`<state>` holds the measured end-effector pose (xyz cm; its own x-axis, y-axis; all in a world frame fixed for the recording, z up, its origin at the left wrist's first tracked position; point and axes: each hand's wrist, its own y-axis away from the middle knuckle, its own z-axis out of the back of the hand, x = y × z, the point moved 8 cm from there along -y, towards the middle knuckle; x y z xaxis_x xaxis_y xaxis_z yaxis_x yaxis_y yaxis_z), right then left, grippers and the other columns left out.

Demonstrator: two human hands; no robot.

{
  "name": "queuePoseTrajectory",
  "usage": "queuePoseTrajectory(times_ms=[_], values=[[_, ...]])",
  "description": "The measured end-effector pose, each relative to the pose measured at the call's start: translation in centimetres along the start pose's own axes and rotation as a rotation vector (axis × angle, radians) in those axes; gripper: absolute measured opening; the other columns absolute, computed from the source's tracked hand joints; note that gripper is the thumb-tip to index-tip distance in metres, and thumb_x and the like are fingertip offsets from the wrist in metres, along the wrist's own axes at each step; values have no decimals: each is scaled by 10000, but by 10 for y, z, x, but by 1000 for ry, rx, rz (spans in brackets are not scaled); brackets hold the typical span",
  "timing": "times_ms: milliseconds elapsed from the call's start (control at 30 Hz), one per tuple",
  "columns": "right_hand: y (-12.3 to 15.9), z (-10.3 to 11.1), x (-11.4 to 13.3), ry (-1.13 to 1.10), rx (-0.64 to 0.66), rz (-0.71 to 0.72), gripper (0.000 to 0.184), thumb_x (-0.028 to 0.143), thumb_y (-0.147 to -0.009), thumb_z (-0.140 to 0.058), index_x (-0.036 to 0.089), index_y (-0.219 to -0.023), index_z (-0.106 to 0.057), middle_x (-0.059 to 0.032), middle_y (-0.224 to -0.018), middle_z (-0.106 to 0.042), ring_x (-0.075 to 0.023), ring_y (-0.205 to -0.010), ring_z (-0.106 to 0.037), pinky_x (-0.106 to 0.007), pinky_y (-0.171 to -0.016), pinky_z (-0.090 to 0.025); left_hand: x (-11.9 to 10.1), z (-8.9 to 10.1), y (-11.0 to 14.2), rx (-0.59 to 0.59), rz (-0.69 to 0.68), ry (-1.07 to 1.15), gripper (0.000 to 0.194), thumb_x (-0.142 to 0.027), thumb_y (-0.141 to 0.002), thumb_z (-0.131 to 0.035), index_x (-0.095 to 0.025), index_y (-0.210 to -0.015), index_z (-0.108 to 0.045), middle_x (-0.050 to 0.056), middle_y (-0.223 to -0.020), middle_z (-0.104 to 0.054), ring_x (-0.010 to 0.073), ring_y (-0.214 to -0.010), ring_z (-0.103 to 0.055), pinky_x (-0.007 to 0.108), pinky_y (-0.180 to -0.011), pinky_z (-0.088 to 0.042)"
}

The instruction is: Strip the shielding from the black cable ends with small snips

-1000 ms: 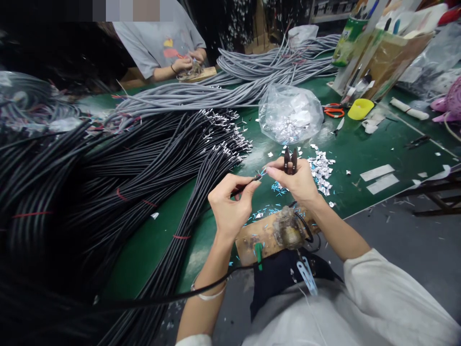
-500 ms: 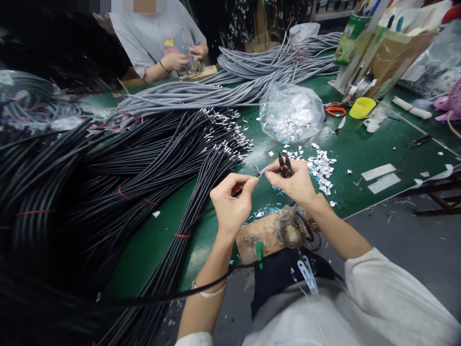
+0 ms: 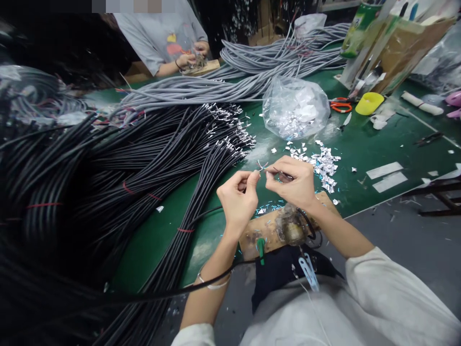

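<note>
Cable end (image 3: 261,166), one: a small fan of thin wires, lying on the near side of the plastic bag (image 3: 297,108) and a little to its left, between the two hands. Long axis: wires splay out from the left fingertips, some toward the bag, some across toward the other hand.

Left hand (image 3: 238,196): the nearer of the two, in contact; thumb and forefinger pressed together, pinching the cable end just below its fan.

Right hand (image 3: 293,181): on the near side of the bag, just beside the wires; fingers curled about dark snips (image 3: 286,176), thumb and forefinger tips slightly apart (whether a wire sits in that gap is too small to tell).

Containers: the bag, clear and rounded, with silvery scraps inside. Green can (image 3: 360,31), beyond the bag to its right, contents unclear. Cardboard holder (image 3: 403,55), right of the bag, pens standing in it.

Loose stock: scrap heap (image 3: 326,166), near right of the bag; black cables (image 3: 169,144), left of it, pale tips pointing its way.
</note>
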<state>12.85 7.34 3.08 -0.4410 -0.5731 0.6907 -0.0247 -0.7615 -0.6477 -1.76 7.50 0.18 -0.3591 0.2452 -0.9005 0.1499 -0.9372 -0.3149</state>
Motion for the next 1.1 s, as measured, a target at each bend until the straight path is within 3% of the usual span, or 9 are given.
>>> queuePoseTrajectory(times_ms=[133,233,333,433,567,733,833,1000,1100], values=[[-2,1,3,-44,37,-10,96,140,-691,-601,193,-655,-672,11,-641,-622,-93,-532,-495,-249,-504,-396,15,-5,-8,34,58,31,334,-441,-853,-515,-162,-722,-643,4,-582,-614,90,-465,-523,204,-468,-408],[-4,9,1,-57,-26,-44,126,204,-755,-616,195,-630,-631,7,-624,-591,-102,-552,-489,-265,-520,-378,25,0,-23,106,-22,-146,362,-399,-906,-421,-179,-776,-677,48,-756,-689,156,-701,-637,281,-708,-491],[-7,17,-8,-56,-95,-107,264,288,-824,-590,191,-583,-543,19,-586,-496,-93,-541,-421,-270,-525,-324,40,37,-39,-104,-69,-564,169,-320,-818,-583,-196,-884,-677,86,-954,-670,257,-969,-585,414,-911,-424],[-8,18,-18,-63,-94,-164,317,353,-870,-536,192,-599,-497,29,-580,-424,-93,-543,-374,-270,-528,-296,73,61,-50,-115,129,-856,247,-293,-704,-692,-215,-936,-659,136,-1085,-583,361,-1086,-488,499,-860,-419],[-8,14,-23,-53,-40,-179,325,394,-879,-521,188,-627,-519,24,-592,-433,-96,-567,-393,-271,-550,-303,88,64,-56,-45,155,-922,58,-238,-740,-614,-205,-750,-661,117,-976,-605,311,-974,-544,430,-825,-425],[-6,8,-33,-199,-32,-252,325,429,-909,-452,192,-719,-568,18,-614,-519,-89,-558,-467,-264,-558,-340,90,65,-58,-44,132,-834,197,-234,-756,-585,-212,-950,-612,51,-818,-642,223,-762,-589,362,-762,-428],[-6,13,-36,-200,-91,-277,360,448,-905,-445,186,-681,-545,14,-621,-525,-87,-564,-475,-257,-564,-352,83,68,-60,-83,37,-800,167,-260,-774,-568,-189,-921,-604,40,-740,-609,209,-737,-575,349,-755,-432],[-6,13,-33,-163,-54,-274,348,440,-899,-457,176,-699,-561,6,-641,-548,-92,-591,-498,-256,-585,-374,53,70,-53,-237,-117,-547,131,-248,-792,-559,-158,-884,-583,25,-781,-603,144,-706,-576,279,-703,-464],[-6,9,-31,-203,-21,-244,333,421,-894,-476,177,-679,-547,8,-645,-554,-93,-604,-509,-260,-604,-388,25,57,-42,-206,-230,-412,148,-270,-816,-567,-159,-910,-594,13,-802,-617,109,-685,-582,234,-656,-469]])
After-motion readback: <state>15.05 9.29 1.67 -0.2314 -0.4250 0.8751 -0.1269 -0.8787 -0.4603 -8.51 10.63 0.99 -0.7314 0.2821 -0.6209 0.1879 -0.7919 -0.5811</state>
